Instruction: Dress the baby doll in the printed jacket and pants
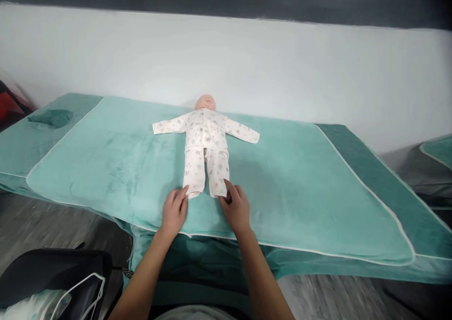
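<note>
A baby doll (205, 101) lies on its back on a teal blanket (300, 188), dressed in a white patterned top (206, 129) and matching trousers (206, 169), arms spread out. My left hand (174, 212) rests at the cuff of the doll's left-side trouser leg, its fingertips pinching or touching the hem. At the other trouser cuff my right hand (236, 207) is curled, its fingers on the hem. The doll's feet are hidden inside the trouser legs.
The blanket covers a long teal massage bed (388, 169) against a white wall. A face hole (51, 117) shows at the bed's left end. A black chair with white items (56, 287) stands at lower left. Another teal bed (436, 155) lies at right.
</note>
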`<action>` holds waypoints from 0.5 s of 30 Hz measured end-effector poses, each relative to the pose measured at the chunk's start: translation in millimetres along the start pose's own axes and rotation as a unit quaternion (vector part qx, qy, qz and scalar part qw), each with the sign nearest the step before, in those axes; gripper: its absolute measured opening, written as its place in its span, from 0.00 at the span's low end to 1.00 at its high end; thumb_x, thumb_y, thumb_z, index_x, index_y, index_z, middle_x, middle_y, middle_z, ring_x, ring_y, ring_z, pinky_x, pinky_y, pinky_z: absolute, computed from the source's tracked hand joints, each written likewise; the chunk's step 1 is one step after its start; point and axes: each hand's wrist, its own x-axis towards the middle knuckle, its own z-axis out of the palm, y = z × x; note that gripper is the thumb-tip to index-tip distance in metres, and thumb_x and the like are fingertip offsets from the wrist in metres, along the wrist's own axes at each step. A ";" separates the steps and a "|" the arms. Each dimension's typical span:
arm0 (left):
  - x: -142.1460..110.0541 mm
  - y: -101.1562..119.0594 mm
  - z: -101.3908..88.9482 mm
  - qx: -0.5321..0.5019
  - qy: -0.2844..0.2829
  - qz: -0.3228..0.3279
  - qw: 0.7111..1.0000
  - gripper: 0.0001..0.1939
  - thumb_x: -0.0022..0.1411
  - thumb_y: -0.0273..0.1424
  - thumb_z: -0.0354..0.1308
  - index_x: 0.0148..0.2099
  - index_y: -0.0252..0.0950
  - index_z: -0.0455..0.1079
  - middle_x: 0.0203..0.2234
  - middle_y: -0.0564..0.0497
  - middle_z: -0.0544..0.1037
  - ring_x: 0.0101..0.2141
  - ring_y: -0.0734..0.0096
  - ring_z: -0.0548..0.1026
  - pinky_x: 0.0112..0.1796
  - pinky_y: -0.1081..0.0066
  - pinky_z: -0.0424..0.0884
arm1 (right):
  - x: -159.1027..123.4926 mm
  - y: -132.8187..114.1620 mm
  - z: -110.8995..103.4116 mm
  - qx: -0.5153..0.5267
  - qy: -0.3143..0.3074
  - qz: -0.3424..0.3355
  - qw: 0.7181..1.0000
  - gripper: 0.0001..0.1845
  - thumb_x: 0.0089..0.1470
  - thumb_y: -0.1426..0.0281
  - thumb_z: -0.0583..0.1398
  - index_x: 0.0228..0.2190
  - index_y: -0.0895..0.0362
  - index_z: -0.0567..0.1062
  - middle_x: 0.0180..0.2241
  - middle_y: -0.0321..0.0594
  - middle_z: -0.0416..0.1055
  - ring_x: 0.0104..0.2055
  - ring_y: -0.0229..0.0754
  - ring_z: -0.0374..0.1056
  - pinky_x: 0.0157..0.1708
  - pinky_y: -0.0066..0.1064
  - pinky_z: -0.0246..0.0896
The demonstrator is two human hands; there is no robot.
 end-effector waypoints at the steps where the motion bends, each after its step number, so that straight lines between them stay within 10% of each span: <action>1: -9.4 2.0 -4.4 -0.002 0.001 -0.007 1.000 0.21 0.72 0.26 0.51 0.65 0.39 0.67 0.40 0.46 0.74 0.40 0.67 0.75 0.43 0.67 0.74 | -4.5 1.2 -0.5 0.008 0.003 -0.004 1.000 0.25 0.61 0.67 0.60 0.59 0.56 0.71 0.37 0.39 0.70 0.34 0.42 0.67 0.36 0.34 0.65; 10: -188.8 28.4 -94.7 0.136 -0.114 -0.009 0.984 0.17 0.68 0.22 0.49 0.51 0.41 0.74 0.37 0.47 0.81 0.36 0.69 0.82 0.38 0.73 0.79 | -89.7 17.4 -15.1 0.065 0.069 -0.051 0.994 0.16 0.64 0.70 0.60 0.52 0.56 0.73 0.44 0.47 0.73 0.42 0.45 0.72 0.41 0.37 0.72; 15: -293.3 29.9 -190.4 0.197 -0.168 -0.135 0.956 0.11 0.67 0.25 0.50 0.41 0.43 0.74 0.37 0.50 0.83 0.35 0.75 0.83 0.36 0.82 0.77 | -143.8 9.3 -4.1 0.114 -0.056 -0.080 0.989 0.09 0.67 0.70 0.57 0.47 0.55 0.74 0.40 0.44 0.77 0.39 0.44 0.76 0.37 0.34 0.75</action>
